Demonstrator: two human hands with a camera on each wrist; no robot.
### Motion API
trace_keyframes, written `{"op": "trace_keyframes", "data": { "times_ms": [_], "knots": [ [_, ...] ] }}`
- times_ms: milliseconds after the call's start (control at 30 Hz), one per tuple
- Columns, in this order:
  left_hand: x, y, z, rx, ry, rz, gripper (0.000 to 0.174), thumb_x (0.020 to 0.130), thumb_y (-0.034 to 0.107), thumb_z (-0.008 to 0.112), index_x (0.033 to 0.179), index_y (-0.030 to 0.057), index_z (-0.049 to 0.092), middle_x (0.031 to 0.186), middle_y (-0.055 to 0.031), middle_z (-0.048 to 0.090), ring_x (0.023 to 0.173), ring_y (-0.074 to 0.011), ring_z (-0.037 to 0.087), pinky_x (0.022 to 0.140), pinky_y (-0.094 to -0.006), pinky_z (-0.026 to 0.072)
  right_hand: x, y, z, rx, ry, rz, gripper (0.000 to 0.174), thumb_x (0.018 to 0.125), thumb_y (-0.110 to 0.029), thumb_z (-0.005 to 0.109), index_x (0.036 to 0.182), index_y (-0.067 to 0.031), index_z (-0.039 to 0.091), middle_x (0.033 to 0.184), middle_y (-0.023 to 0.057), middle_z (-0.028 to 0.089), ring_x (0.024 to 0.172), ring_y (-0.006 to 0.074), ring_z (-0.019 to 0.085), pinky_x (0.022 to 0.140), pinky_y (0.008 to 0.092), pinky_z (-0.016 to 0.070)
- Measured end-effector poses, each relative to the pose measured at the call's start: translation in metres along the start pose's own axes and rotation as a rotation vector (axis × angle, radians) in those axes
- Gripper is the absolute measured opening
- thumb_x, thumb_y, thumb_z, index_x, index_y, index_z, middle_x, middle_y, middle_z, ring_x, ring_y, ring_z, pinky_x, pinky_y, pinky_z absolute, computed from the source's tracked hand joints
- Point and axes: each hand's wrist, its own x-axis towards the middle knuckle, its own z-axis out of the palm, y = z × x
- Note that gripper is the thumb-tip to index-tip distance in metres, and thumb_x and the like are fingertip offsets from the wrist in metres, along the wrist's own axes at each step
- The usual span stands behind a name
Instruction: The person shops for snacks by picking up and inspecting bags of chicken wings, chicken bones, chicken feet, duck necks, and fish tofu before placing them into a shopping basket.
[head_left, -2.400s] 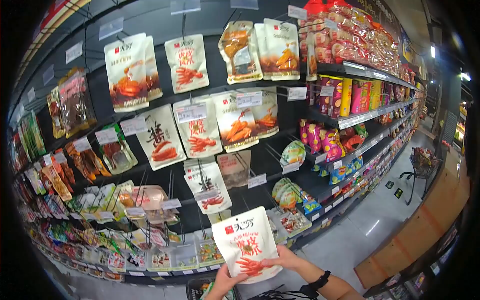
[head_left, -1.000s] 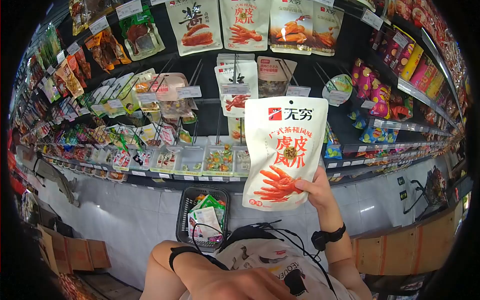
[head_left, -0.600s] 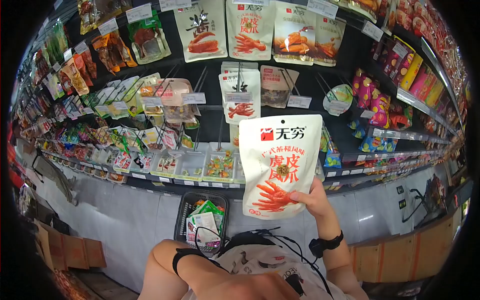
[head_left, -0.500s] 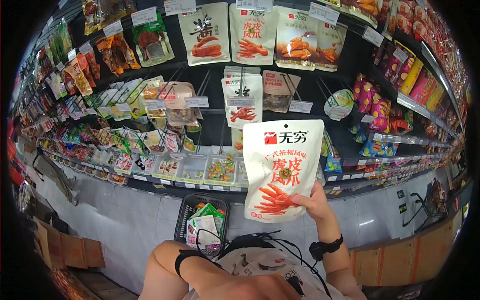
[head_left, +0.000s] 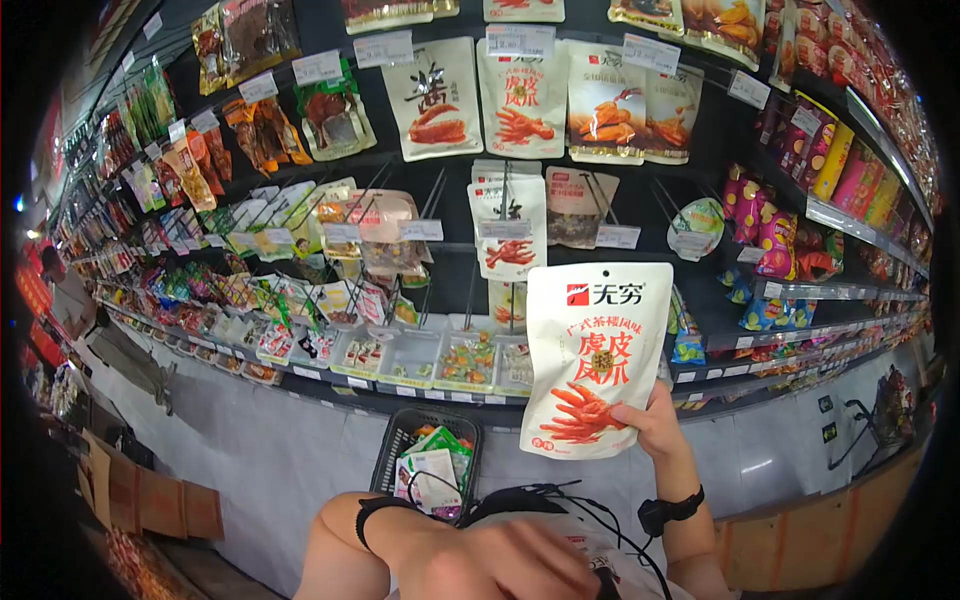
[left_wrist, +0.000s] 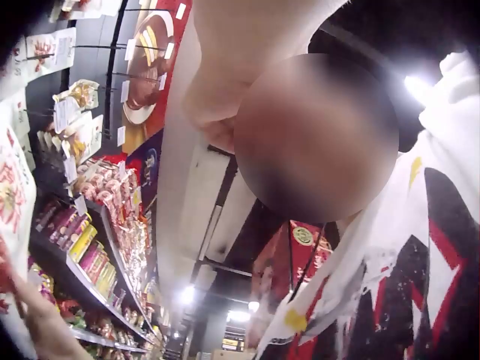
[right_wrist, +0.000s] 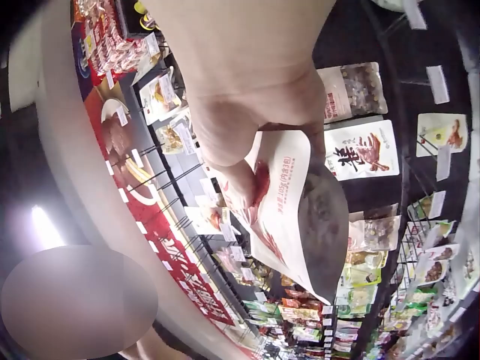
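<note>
My right hand (head_left: 655, 422) holds up a white snack pouch (head_left: 596, 330) with red lettering and a picture of chicken feet. The thumb presses on its printed front and the fingers are behind it. From the right wrist view, the hand (right_wrist: 240, 142) grips the pouch (right_wrist: 281, 202) along one edge, its side gusset showing. My left hand (head_left: 500, 565), blurred, is raised at the bottom of the head view with nothing in it. In the left wrist view this hand (left_wrist: 221, 105) is up close to the head, its fingers partly hidden.
A black basket (head_left: 383, 452) with several packets stands on the floor (head_left: 290, 440) before the shelves. Hanging pouches (head_left: 522, 105) and snack trays (head_left: 412, 352) fill the rack ahead. Cardboard boxes (head_left: 165, 505) stand behind left, more boxes (head_left: 800, 525) behind right, and a cart (head_left: 885, 410) farther right.
Both hands gripped the pouch at first; the left has let go and risen toward the head. The right keeps its hold. The view has tilted down, bringing the basket into sight.
</note>
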Motion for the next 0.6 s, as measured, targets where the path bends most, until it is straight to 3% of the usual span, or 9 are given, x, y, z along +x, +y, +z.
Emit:
{"op": "trace_keyframes", "data": {
  "times_ms": [133,233,300,367,400,500,533,600],
  "knots": [
    [0.002,0.005,-0.039,0.332,-0.122,-0.111,0.015,0.084,0.011,0.076,0.094,-0.0006,0.074,0.092,-0.0131,0.071,0.079,-0.0255,0.068,0.067,-0.0347,0.0537,0.001,-0.004,-0.002,-0.014,-0.022,0.016,0.046,0.080,-0.007,0.081,0.122,-0.0002,0.065,0.110,0.0077,0.073,0.097,0.0146,0.068,0.088,0.0302,0.0540],
    [0.007,-0.011,-0.058,0.655,0.108,-0.157,0.017,0.077,-0.004,0.075,0.093,-0.0058,0.073,0.085,-0.0140,0.072,0.074,-0.0245,0.068,0.066,-0.0341,0.0539,0.007,-0.018,0.004,-0.008,-0.060,-0.002,0.043,0.082,-0.008,0.080,0.121,0.0008,0.065,0.110,0.0087,0.073,0.098,0.0149,0.068,0.089,0.0305,0.0543],
    [0.007,-0.028,-0.082,1.003,0.247,-0.151,0.014,0.082,-0.001,0.072,0.095,-0.0045,0.072,0.090,-0.0144,0.071,0.079,-0.0225,0.068,0.069,-0.0323,0.0531,0.012,-0.035,0.011,-0.004,-0.082,-0.003,0.042,0.083,-0.007,0.080,0.121,0.0013,0.065,0.111,0.0094,0.073,0.099,0.0150,0.068,0.089,0.0307,0.0545],
    [0.004,-0.046,-0.098,1.159,0.494,-0.177,0.013,0.084,0.001,0.070,0.097,-0.0016,0.073,0.098,-0.0148,0.070,0.091,-0.0218,0.067,0.077,-0.0306,0.0518,0.016,-0.048,0.015,0.026,-0.092,-0.004,0.041,0.084,-0.006,0.079,0.121,0.0023,0.065,0.113,0.0108,0.072,0.099,0.0153,0.069,0.089,0.0311,0.0548],
    [-0.008,-0.056,-0.116,1.154,0.525,-0.217,0.032,0.083,0.004,0.073,0.115,0.0027,0.068,0.119,-0.0130,0.065,0.109,-0.0208,0.062,0.084,-0.0311,0.0502,0.020,-0.051,0.014,0.035,-0.100,-0.006,0.040,0.084,-0.006,0.079,0.121,0.0024,0.065,0.113,0.0111,0.072,0.099,0.0153,0.069,0.089,0.0309,0.0548],
    [-0.018,-0.079,-0.129,0.913,0.773,-0.305,0.057,0.083,0.007,0.076,0.136,0.0062,0.054,0.134,-0.0125,0.056,0.120,-0.0215,0.056,0.089,-0.0331,0.0491,0.035,-0.056,0.008,0.034,-0.106,-0.020,0.039,0.085,-0.006,0.078,0.121,0.0034,0.065,0.114,0.0116,0.072,0.098,0.0158,0.069,0.088,0.0304,0.0548],
    [-0.026,-0.083,-0.137,0.826,0.747,-0.409,0.080,0.083,0.010,0.079,0.150,0.0100,0.036,0.142,-0.0126,0.049,0.125,-0.0226,0.052,0.095,-0.0352,0.0482,0.039,-0.057,0.009,0.038,-0.101,-0.032,0.039,0.085,-0.006,0.078,0.121,0.0036,0.065,0.114,0.0116,0.072,0.098,0.0159,0.069,0.088,0.0303,0.0548],
    [-0.027,-0.090,-0.135,0.638,0.751,-0.465,0.081,0.083,0.008,0.078,0.151,0.0078,0.033,0.143,-0.0125,0.049,0.129,-0.0210,0.050,0.101,-0.0340,0.0458,0.047,-0.060,0.012,0.063,-0.108,-0.055,0.039,0.086,-0.006,0.077,0.121,0.0044,0.064,0.115,0.0117,0.071,0.099,0.0159,0.069,0.088,0.0301,0.0548]
  ]
}}
